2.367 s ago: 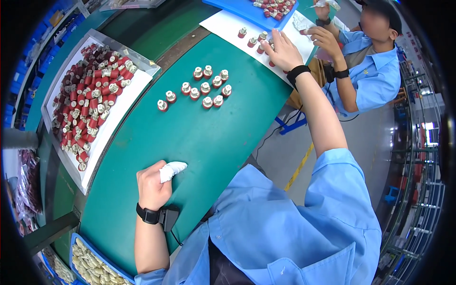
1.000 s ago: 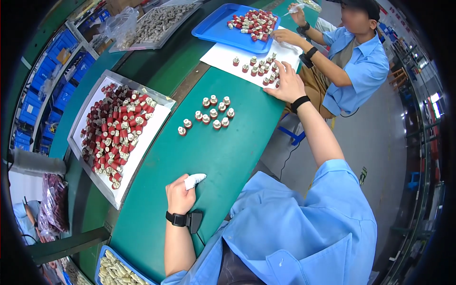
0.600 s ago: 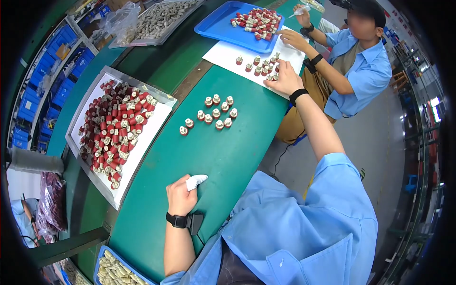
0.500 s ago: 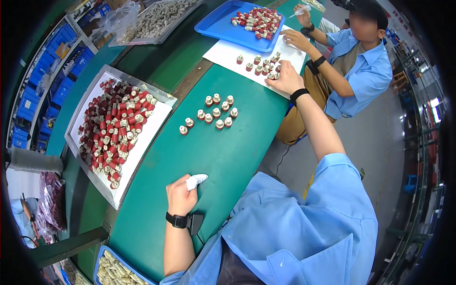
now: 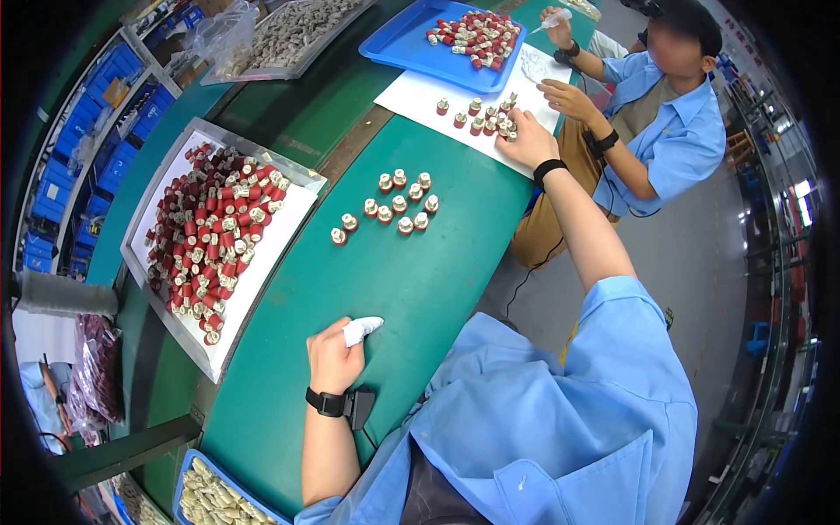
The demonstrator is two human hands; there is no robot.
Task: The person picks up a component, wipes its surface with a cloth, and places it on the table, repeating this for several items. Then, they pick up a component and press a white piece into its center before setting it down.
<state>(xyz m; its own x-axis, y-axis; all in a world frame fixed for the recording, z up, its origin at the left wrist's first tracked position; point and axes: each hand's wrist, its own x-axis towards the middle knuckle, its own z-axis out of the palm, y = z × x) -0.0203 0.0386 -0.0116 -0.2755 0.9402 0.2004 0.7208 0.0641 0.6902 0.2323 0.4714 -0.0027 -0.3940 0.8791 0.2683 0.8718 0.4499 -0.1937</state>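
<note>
My right hand (image 5: 532,142) reaches to the white sheet (image 5: 411,98) at the far end of the bench. Its thumb and bent fingers close around the near edge of a cluster of small red cylindrical parts with silvery tops (image 5: 490,122). My left hand (image 5: 332,359) rests closed on the green bench top, a crumpled white cloth (image 5: 362,330) sticking out of its grip. Between my hands, several similar red-based parts (image 5: 399,205) stand upright in a loose group.
A metal-framed tray (image 5: 306,203) on the left holds a heap of red parts. A blue tray (image 5: 385,52) with more lies beyond the sheet. At the right, a co-worker's hand (image 5: 557,28) holds a small dropper bottle. A blue bin (image 5: 185,490) of pale pieces stands lower left.
My right hand has shifted slightly along the sheet's near edge, against the cluster. The co-worker's lower hand has drawn back from the sheet, baring a crumpled white piece. My left hand stays put.
</note>
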